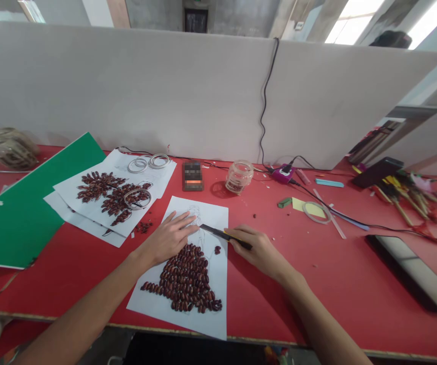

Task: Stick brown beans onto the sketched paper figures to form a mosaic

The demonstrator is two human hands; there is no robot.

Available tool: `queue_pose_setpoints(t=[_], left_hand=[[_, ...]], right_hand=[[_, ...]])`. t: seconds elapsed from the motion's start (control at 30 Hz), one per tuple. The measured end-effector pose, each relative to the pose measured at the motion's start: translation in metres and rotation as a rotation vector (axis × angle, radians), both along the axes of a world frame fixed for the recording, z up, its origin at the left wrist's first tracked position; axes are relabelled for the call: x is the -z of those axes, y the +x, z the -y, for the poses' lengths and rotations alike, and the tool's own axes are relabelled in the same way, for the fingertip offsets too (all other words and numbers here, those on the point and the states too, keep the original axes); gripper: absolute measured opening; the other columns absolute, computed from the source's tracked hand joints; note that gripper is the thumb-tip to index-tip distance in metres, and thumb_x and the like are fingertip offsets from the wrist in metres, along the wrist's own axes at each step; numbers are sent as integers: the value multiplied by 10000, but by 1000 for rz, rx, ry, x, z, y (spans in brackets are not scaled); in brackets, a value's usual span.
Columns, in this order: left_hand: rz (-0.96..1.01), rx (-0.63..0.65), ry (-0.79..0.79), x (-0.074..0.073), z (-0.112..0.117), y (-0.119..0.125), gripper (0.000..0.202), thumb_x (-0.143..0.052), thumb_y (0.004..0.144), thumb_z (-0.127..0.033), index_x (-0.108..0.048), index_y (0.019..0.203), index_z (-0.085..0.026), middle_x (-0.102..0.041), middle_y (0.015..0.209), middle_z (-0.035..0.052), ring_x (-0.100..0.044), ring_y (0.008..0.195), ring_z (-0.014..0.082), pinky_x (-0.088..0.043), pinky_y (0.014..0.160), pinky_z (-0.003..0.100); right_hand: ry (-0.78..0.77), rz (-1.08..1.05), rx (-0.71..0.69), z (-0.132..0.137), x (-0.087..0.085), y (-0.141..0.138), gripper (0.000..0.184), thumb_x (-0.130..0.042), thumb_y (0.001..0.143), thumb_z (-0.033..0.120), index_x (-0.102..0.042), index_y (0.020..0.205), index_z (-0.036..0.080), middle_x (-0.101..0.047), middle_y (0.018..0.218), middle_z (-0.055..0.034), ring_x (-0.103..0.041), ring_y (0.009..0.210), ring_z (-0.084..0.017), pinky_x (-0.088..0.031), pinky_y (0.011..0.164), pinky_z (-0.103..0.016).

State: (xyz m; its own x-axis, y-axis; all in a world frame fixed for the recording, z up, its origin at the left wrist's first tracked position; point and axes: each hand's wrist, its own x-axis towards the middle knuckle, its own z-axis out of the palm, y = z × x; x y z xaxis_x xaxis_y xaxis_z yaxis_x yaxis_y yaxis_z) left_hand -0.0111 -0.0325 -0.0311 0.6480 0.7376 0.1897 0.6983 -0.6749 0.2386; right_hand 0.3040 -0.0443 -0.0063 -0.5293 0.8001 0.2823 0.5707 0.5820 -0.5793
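A white sheet of paper (pixel 203 322) with a faint line drawing lies in front of me, and many dark red beans (pixel 186 276) cover its lower half in close rows. My left hand (pixel 172 234) rests flat on the sheet above the beans, fingers stretched out. In my right hand (pixel 254 246), at the sheet's right edge, is a black utility knife (pixel 218 233) with a yellow edge. Its tip points left, close to my left fingertips. A couple of loose beans (pixel 217 250) sit on the paper just below the knife.
Behind the sheet stand a phone (pixel 193 176) and a glass jar (pixel 239 177). To the left lie another bean picture (pixel 102 187), tape rolls (pixel 159 161) and a green board (pixel 39 213). A purple power socket (pixel 283 173), cables and a dark case (pixel 415 274) are on the right.
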Motion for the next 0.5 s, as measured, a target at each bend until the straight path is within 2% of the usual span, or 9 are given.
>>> queue_pose_setpoints(t=[0.33, 0.5], left_hand=[[-2, 10, 16, -1, 0, 0, 493, -416, 1002, -95, -591, 1427, -272, -487, 1607, 37, -364, 1542, 242, -285, 1275, 542], [8, 7, 23, 0, 0, 0, 491, -422, 999, -93, -599, 1425, -263, -493, 1602, 47, -365, 1542, 243, -284, 1275, 543]], right_hand=[[22, -2, 43, 5, -4, 4, 332, -481, 1052, 281, -719, 1279, 237, -730, 1016, -85, -700, 792, -180, -579, 731, -303], [28, -6, 36, 5, -2, 3, 330, -484, 1055, 274, -711, 1292, 238, -732, 1052, -96, -709, 833, -184, -577, 756, -305]])
